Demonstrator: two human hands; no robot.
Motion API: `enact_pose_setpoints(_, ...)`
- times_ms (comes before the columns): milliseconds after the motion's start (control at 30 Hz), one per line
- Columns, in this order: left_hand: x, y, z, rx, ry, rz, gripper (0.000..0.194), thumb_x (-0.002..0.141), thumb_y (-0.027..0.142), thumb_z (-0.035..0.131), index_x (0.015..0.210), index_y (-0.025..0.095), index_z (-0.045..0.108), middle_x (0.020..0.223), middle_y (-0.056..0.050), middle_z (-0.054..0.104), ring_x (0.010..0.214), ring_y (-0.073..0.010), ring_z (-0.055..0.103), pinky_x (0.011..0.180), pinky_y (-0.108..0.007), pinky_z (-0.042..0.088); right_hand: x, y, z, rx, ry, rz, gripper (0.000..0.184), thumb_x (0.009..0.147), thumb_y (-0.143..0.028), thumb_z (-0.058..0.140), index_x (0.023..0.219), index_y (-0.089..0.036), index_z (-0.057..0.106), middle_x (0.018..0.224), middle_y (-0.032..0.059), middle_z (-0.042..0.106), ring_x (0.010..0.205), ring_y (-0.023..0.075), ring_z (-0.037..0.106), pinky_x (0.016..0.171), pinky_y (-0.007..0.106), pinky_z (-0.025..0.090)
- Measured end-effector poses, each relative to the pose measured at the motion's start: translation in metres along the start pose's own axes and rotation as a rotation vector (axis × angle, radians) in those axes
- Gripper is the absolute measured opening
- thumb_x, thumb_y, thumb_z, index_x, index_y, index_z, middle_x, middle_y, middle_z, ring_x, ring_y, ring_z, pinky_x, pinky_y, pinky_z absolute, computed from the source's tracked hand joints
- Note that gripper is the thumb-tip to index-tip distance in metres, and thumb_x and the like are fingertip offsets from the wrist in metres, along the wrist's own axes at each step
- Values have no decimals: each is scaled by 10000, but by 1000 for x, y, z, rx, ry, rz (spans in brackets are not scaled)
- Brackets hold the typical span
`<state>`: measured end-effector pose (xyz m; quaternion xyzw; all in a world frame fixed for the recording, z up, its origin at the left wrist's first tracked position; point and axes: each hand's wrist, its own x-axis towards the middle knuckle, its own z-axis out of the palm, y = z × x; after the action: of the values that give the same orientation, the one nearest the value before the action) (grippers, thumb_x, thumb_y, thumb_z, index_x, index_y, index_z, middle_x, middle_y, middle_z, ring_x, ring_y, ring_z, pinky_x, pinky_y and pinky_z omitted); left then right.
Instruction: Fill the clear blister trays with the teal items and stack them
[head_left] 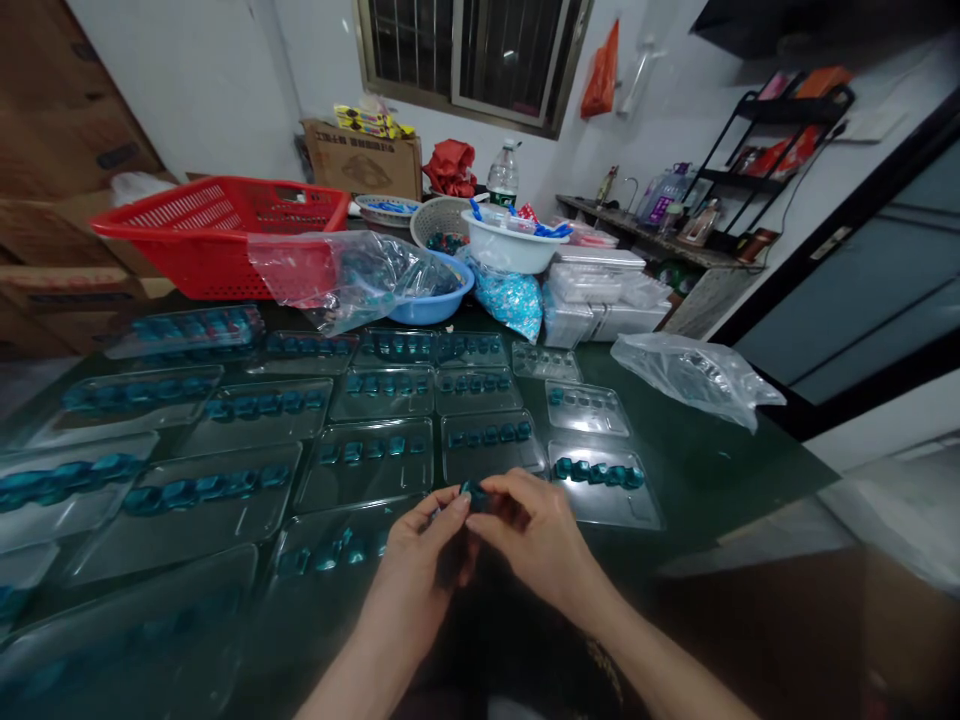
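Teal piece point(472, 492), mostly hidden, between left hand point(420, 560) and right hand point(536, 530)

You're holding your left hand point(421, 548) and right hand point(536, 530) close together, low in the middle of the frame, fingertips point(466, 503) pinching inward. Your bare left forearm point(367, 670) and right forearm point(664, 655) are angling in from the bottom edge, right wrist point(592, 595) bending slightly, pretty relaxed.
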<state>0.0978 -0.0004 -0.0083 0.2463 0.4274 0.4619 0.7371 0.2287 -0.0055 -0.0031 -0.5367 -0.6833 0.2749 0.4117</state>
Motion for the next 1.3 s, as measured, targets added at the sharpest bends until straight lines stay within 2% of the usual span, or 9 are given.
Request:
enact_pose_setpoints(133,1,-2,0,44,-10,35,156,689,288,629,753,167,553,498,41,485,410,-77,418,342,-183,284,-4,1,3,-149,-8,-91,120,797,-143,520,853,-194,614,721,4,561,675,119,522,630,228,384)
enact_pose_setpoints(300,0,-2,-4,142,9,88,326,677,291,642,984,207,571,562,42,506,428,-77,431,350,-186,318,-4,2,-1,-173,-52,-79,123,805,-125,494,782,-192,595,692,-16,572,645,105,510,623,219,357)
enact_pose_setpoints(433,-4,3,-8,219,-67,70,327,711,303,609,1013,182,579,506,35,487,417,-75,414,356,-180,309,-2,4,-5,-45,-109,5,122,803,-126,463,721,-174,539,620,-41,511,567,80,457,539,190,331)
enact_pose_setpoints(600,-4,7,-12,200,-195,33,260,733,289,585,971,185,567,583,4,542,443,-81,425,352,-181,286,-3,3,-5,154,-152,73,116,800,-130,426,709,-167,488,600,-51,458,539,67,419,489,165,315)
enact_pose_setpoints(700,-3,5,-13,269,-191,60,188,722,281,605,875,182,558,468,44,468,410,-71,385,362,-180,292,-4,2,-3,139,-115,54,101,794,-148,434,709,-168,484,593,-51,453,530,69,409,491,171,314)
enact_pose_setpoints(767,-4,4,-12,296,-190,96,144,719,276,610,803,178,545,471,49,462,405,-62,371,369,-180,292,-5,2,-3,77,-57,17,95,783,-135,433,711,-169,484,602,-44,460,542,76,415,510,182,321)
enact_pose_setpoints(1033,-8,5,-6,191,-198,109,143,732,250,588,657,160,506,739,-11,537,485,-69,434,371,-188,258,-6,10,2,-150,150,-58,88,754,-118,417,701,-177,455,642,-18,467,573,105,440,545,221,324)
enact_pose_setpoints(1167,-8,5,-6,198,-208,72,158,748,262,565,644,166,494,526,22,478,427,-75,386,367,-194,220,-3,21,8,-251,212,-103,93,730,-106,415,690,-177,458,645,-11,466,595,116,452,575,236,330)
enact_pose_setpoints(1300,-11,6,-6,158,-208,17,160,749,252,561,643,174,470,481,30,469,412,-70,363,372,-186,193,2,21,6,-245,244,-81,84,727,-113,429,688,-175,471,647,-10,478,597,115,459,575,233,340)
